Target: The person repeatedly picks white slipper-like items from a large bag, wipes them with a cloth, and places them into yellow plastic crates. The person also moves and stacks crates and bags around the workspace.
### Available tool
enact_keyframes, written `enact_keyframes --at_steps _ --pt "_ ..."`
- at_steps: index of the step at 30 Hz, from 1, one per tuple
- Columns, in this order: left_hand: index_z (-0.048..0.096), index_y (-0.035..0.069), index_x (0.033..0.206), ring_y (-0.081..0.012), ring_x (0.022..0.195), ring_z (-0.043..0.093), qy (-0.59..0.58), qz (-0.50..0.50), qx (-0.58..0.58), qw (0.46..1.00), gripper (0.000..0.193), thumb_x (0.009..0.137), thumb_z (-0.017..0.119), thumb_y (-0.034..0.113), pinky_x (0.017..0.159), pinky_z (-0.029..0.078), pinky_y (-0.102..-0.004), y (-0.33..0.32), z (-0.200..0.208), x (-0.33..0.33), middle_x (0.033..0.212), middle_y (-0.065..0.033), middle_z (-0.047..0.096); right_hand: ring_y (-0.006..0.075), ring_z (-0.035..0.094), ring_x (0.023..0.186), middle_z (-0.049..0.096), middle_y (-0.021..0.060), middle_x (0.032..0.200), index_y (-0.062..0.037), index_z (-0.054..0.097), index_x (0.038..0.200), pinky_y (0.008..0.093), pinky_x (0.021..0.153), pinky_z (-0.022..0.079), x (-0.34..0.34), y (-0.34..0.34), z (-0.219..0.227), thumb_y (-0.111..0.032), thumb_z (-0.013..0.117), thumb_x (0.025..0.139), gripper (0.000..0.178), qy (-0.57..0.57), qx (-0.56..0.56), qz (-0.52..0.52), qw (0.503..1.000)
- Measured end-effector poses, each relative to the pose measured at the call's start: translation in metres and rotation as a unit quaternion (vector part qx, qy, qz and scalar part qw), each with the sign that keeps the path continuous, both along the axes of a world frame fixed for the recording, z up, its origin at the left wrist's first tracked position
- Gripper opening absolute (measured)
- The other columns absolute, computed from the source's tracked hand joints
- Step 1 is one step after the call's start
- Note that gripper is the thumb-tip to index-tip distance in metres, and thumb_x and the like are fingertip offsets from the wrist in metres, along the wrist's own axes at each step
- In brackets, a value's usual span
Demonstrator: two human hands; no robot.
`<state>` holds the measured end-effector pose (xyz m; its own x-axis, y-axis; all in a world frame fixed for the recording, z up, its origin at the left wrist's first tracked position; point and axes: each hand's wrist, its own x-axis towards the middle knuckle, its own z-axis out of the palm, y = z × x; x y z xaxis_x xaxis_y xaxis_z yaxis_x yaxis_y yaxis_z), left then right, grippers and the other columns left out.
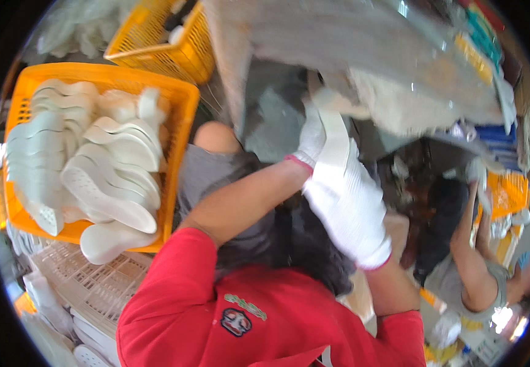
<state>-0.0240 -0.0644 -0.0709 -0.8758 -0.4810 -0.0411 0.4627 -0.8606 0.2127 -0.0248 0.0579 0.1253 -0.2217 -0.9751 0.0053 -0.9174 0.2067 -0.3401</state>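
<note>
A white shoe sole [335, 137] is held up over my lap, its far end blurred. My left hand [311, 136], in a white knit glove with a pink cuff, closes on the sole's left side, its fingers partly hidden. My right hand [352, 205], gloved the same way, grips the sole's near end from the right. To my left stands an orange crate [182, 116] filled with rows of similar white shoe soles [109, 189], some with small holes.
A second yellow crate [194, 52] stands behind the orange one. A cloth-draped surface [363, 43] lies ahead. Pale plastic crates [93, 275] are at lower left. At the right, another person [479, 278] sits near a small orange basket [508, 192].
</note>
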Motion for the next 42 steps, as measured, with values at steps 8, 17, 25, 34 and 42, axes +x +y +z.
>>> enact_keyframes --at_steps 8,17,25,34,42 --pt "0.057 0.007 0.144 -0.038 0.104 0.075 -0.338 0.183 -0.4 0.832 0.075 0.098 0.068 0.066 0.09 0.061 -0.0473 0.001 0.011 0.001 0.117 -0.017 0.073 0.0326 0.081 0.087 0.08 0.0155 0.095 -0.0031 0.073 0.12 0.0424 0.079 0.065 -0.027 0.049 -0.106 -0.026 0.095 0.082 0.05 -0.08 -0.194 -0.119 0.971" --pt "0.066 0.002 0.121 -0.036 0.091 0.076 -0.166 0.129 -0.196 0.958 0.055 0.108 0.054 0.054 0.08 0.062 -0.052 0.03 -0.017 0.005 0.099 -0.0212 0.075 0.0397 0.073 0.098 0.073 0.0198 0.108 -0.0072 0.065 0.142 0.0468 0.083 0.06 -0.003 0.008 -0.009 -0.033 0.085 0.084 0.067 -0.045 -0.045 -0.081 0.995" --pt "0.069 0.01 0.129 -0.0276 0.107 0.069 -0.259 0.161 -0.087 0.948 0.049 0.116 0.043 0.049 0.097 0.056 -0.042 -0.026 0.027 0.004 0.115 -0.0123 0.074 0.0381 0.074 0.086 0.074 0.0151 0.097 -0.0068 0.075 0.105 0.0476 0.075 0.061 -0.016 -0.004 -0.006 -0.025 0.08 0.09 0.025 0.038 0.01 -0.026 0.999" --pt "0.074 0.01 0.125 -0.0289 0.114 0.073 -0.328 0.23 -0.476 0.783 0.037 0.11 0.059 0.04 0.1 0.058 -0.0409 0.02 -0.012 0.016 0.121 -0.0136 0.078 0.0244 0.072 0.114 0.073 0.0119 0.125 0.0015 0.065 0.138 0.0391 0.101 0.058 -0.022 0.134 -0.1 -0.016 0.07 0.102 0.04 -0.491 -0.16 -0.285 0.808" --pt "0.073 0.008 0.104 -0.0295 0.096 0.072 -0.506 0.189 -0.569 0.62 0.023 0.103 0.063 0.029 0.091 0.057 -0.0455 0.002 0.093 0.145 0.103 -0.0187 0.073 0.0265 0.07 0.124 0.074 0.0183 0.136 0.007 0.07 0.136 0.0396 0.108 0.055 -0.077 0.178 -0.096 -0.019 0.066 0.106 0.04 -0.368 0.007 -0.253 0.895"
